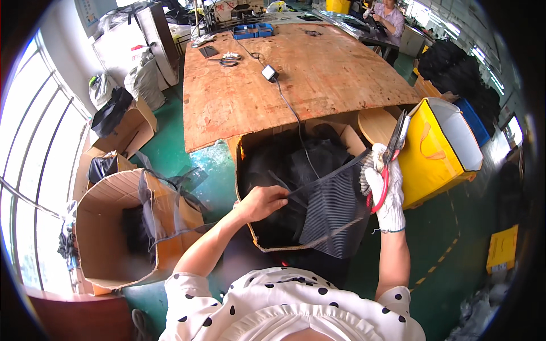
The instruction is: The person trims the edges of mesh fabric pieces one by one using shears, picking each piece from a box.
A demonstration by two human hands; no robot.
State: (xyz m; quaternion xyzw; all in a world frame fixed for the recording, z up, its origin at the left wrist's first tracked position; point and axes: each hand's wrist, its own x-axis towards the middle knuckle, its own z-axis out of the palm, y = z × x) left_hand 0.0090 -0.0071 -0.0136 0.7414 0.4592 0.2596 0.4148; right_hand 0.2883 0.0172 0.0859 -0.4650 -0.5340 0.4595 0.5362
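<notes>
Black mesh [335,207] stretches between the left grip [261,203], pinching its edge, and the gloved right grip [389,192], clutching red-handled scissors [393,146].

grey-striped black mesh [334,215], red scissor handles [385,187]

I watched through the left fisheye on the person's head, upright and unmirrored. It faced down and ahead, over the chest. Nearest the lens: spotted blouse [256,301], along the bottom edge. Left hand [263,203] landed about mid-frame, right hand [393,200] further right, both close. Past them, wooden table [244,108] ran off toward the top; co-worker [390,23] showed small, upper right. Barred window [28,136] curved along the left rim.
</notes>
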